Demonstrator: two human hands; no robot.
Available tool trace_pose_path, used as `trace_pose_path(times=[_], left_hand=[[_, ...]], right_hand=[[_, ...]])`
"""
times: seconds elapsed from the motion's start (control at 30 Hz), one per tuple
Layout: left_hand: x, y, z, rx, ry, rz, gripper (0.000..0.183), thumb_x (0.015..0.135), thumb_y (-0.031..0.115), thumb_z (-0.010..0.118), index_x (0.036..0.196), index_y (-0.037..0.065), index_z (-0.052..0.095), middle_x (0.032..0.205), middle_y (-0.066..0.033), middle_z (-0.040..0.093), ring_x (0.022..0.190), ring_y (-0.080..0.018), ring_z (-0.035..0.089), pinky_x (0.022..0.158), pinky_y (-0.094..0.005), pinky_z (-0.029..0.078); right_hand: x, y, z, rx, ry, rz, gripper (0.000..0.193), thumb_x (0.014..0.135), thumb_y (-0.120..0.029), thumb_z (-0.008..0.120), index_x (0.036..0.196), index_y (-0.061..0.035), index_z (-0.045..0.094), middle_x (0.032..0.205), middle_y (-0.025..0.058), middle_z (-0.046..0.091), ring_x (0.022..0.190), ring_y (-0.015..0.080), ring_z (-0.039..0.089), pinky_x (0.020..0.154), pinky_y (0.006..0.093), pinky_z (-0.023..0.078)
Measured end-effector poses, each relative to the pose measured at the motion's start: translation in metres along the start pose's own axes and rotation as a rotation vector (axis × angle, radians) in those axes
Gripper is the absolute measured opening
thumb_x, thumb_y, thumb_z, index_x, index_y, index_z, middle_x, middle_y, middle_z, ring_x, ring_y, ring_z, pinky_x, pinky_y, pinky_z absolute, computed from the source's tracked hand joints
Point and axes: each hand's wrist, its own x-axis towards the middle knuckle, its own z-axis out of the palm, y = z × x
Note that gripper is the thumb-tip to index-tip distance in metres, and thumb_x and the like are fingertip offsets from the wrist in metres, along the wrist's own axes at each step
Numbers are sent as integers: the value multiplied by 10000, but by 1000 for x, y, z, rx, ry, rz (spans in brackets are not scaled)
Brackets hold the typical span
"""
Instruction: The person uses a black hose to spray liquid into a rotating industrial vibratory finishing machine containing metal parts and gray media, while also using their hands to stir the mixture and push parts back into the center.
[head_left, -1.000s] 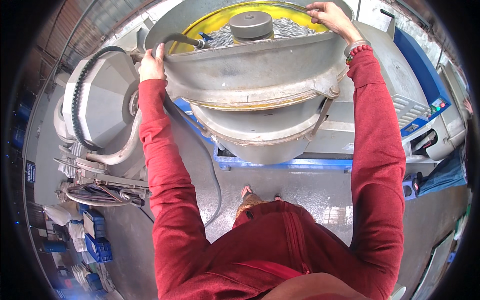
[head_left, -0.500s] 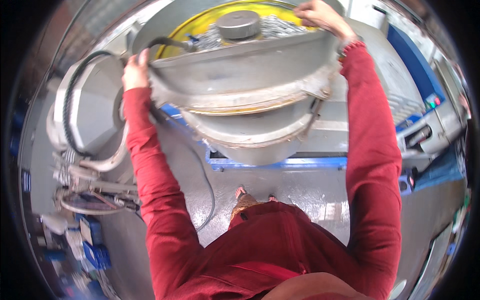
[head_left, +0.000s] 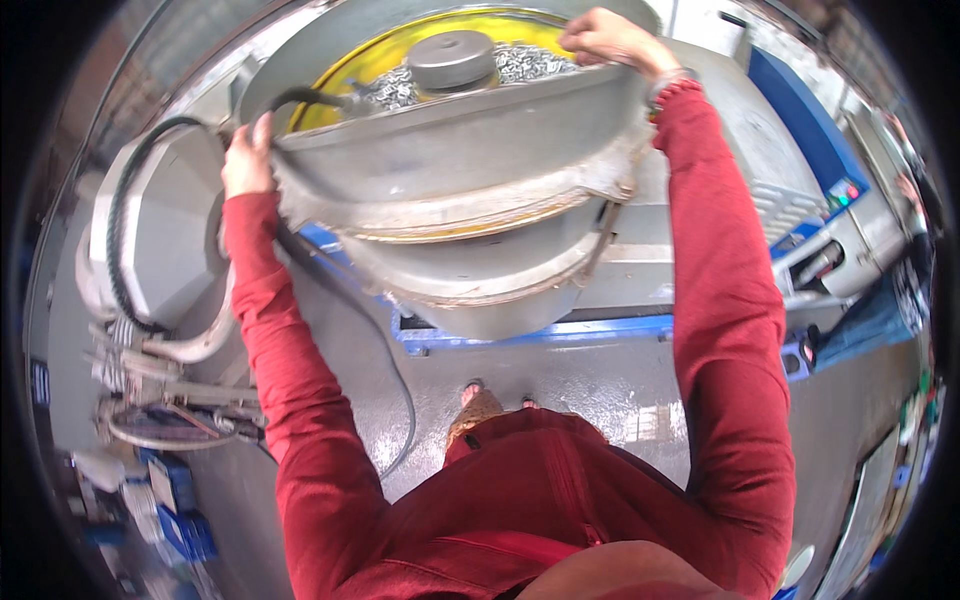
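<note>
A large round grey metal tub (head_left: 460, 150) with a yellow lining (head_left: 365, 68) fills the upper middle of the view. Many small shiny metal parts (head_left: 530, 62) lie inside it, around a round metal hub (head_left: 452, 60). My left hand (head_left: 248, 165) is closed on the left end of the tub's front wall, thumb up. Over the right end of that wall reaches my right hand (head_left: 612, 42), its fingers curled together above the tub's inside. Whatever those fingers may hold is hidden. A dark hose (head_left: 300, 97) enters the tub beside my left hand.
A blue metal frame (head_left: 540, 334) runs beneath the tub. At left stands a grey faceted machine drum (head_left: 165, 225) with a thick cable (head_left: 122, 235). A hose (head_left: 400, 375) trails over the wet floor. Another person's legs in blue jeans (head_left: 875, 315) show at the far right.
The view has shifted, so the tub and both arms appear farther left. Both hands keep nearly the same places at the tub's wall. The small metal parts look sharper now.
</note>
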Motion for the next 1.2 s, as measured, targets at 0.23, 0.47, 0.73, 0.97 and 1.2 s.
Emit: trace_pose_path(times=[0.23, 0.47, 0.73, 0.97, 1.2], left_hand=[[-28, 29, 7, -164, -61, -82, 459, 919, 461, 539, 1114, 46, 524, 525, 17, 356, 366, -88, 354, 318, -281, 318], [-28, 34, 1, -146, -112, -59, 580, 931, 465, 500, 1233, -30, 482, 560, -118, 541, 337, -179, 501, 366, -336, 416], [-36, 28, 3, -200, -48, -60, 445, 953, 468, 476, 999, 26, 507, 485, -1, 373, 320, -114, 421, 300, -267, 338], [-30, 30, -7, -55, -143, -40, 462, 964, 437, 472, 1127, 7, 523, 506, -71, 530, 365, -153, 513, 357, -298, 396], [-32, 37, -4, -71, -108, -44, 422, 965, 405, 485, 1088, 8, 560, 512, -95, 551, 386, -179, 547, 400, -320, 431]], right_hand=[[-10, -16, 2, -160, -217, 37, 395, 847, -232, 661, 1169, -4, 625, 854, 47, 665, 700, 83, 577, 671, 240, 472], [-23, -28, -8, -150, -251, 127, 413, 876, -297, 631, 1233, -91, 596, 750, -2, 580, 612, 76, 521, 497, 232, 408], [-14, -23, 6, -99, -232, 134, 428, 862, -325, 642, 1224, -99, 604, 833, 47, 628, 638, 118, 561, 551, 271, 458], [-20, -30, 8, -108, -191, 156, 421, 865, -318, 627, 1214, -83, 612, 729, 21, 585, 648, 106, 502, 538, 279, 422], [-27, -31, 5, -101, -147, 137, 412, 856, -303, 630, 1202, -79, 621, 713, 26, 581, 632, 110, 512, 547, 269, 427]])
